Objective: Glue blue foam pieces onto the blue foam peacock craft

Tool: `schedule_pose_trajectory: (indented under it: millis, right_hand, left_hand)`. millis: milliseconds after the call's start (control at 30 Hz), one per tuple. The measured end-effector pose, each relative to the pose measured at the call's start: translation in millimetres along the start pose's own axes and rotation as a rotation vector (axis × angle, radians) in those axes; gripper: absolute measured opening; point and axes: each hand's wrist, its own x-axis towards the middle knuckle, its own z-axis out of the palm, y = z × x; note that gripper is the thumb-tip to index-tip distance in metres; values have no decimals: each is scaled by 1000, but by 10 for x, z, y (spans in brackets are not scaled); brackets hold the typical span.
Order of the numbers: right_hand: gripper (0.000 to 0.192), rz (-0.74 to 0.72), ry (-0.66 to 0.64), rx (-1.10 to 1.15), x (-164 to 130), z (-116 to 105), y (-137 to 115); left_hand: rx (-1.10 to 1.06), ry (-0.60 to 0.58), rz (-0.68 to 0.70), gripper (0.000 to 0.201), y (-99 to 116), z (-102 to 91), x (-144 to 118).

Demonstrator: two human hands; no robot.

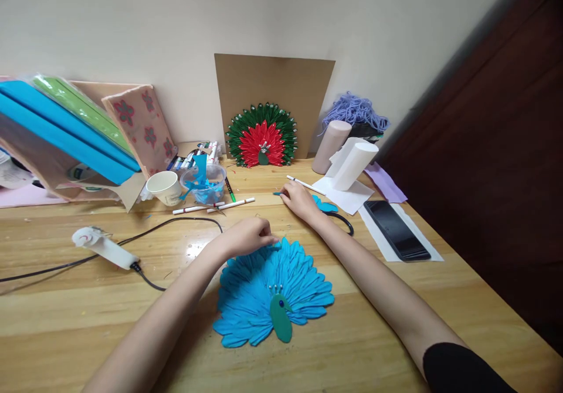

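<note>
A blue crepe-paper peacock (246,299) lies flat on the table, its green body showing a dark blue eye and pin-like crest. My left hand (248,236) is closed at the upper edge of its feathers, fingertips curled down beside them; whatever they hold is hidden. Farther back, my right hand (299,199) has its fingers pinched at a small teal piece (277,193), too small to name surely. Beside that wrist are blue paper petals (324,204) and a black loop handle (345,222), partly covered by the forearm. A white marker (305,185) lies just behind the hand.
A red and green peacock (263,138) stands against a brown board (275,79) at the wall. Left are a glue gun (105,246) with its cord, a paper cup (163,187) and a plastic tub (211,176). Right are paper rolls (356,167) and a phone (396,229).
</note>
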Motion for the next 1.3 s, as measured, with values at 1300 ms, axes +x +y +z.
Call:
schedule_pose_trajectory:
  millis: [1300]
  right_hand:
    - [35, -362, -469, 352, -110, 1094, -2514]
  left_hand:
    - [-547, 1027, -758, 37, -1206, 226, -2580]
